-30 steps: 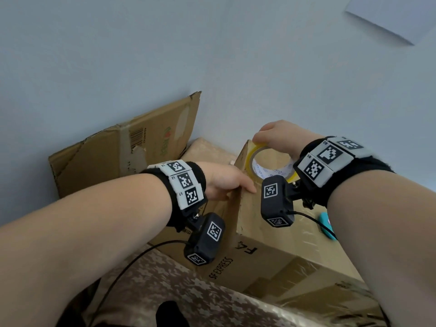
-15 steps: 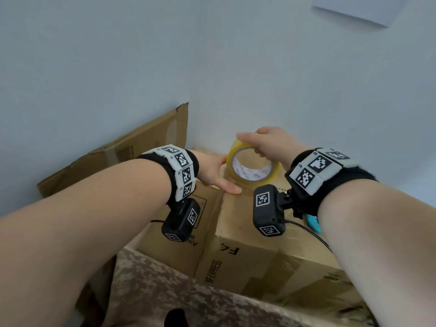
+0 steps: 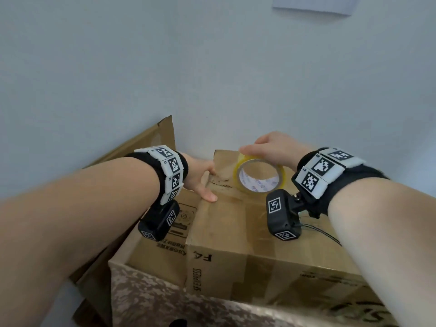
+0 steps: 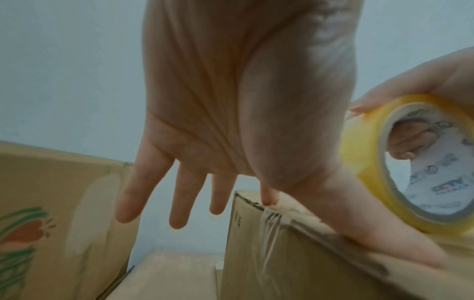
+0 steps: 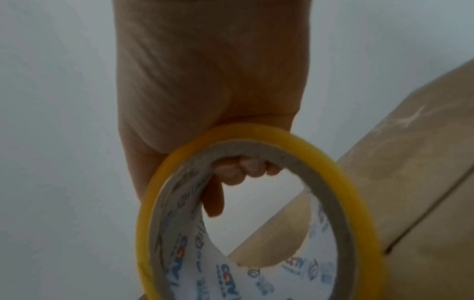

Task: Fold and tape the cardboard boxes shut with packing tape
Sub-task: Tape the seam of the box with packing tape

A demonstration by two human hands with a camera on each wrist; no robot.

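Note:
A brown cardboard box (image 3: pixel 236 232) printed with black lettering lies in front of me, its top flaps folded down. My right hand (image 3: pixel 271 147) grips a yellowish roll of clear packing tape (image 3: pixel 259 175) from above, fingers curled through its core (image 5: pixel 243 168), and holds the roll (image 4: pixel 410 168) on edge on the box's far top. My left hand (image 3: pixel 203 178) lies open with straight fingers (image 4: pixel 179 194); its thumb presses a strip of clear tape (image 4: pixel 269 229) onto the box's left top edge, while the other fingers hang past the corner.
A flattened cardboard sheet (image 3: pixel 146 147) with a printed carrot (image 4: pixel 23 233) leans against the pale wall (image 3: pixel 212 67) at the left. A second box (image 3: pixel 169 244) sits lower, beside the taped one. Camouflage-patterned cloth (image 3: pixel 165 303) covers the near edge.
The box has tipped down from standing on edge to lying flatter. My right hand carried the tape roll along its top, and my left hand slid with it, still pressing the edge.

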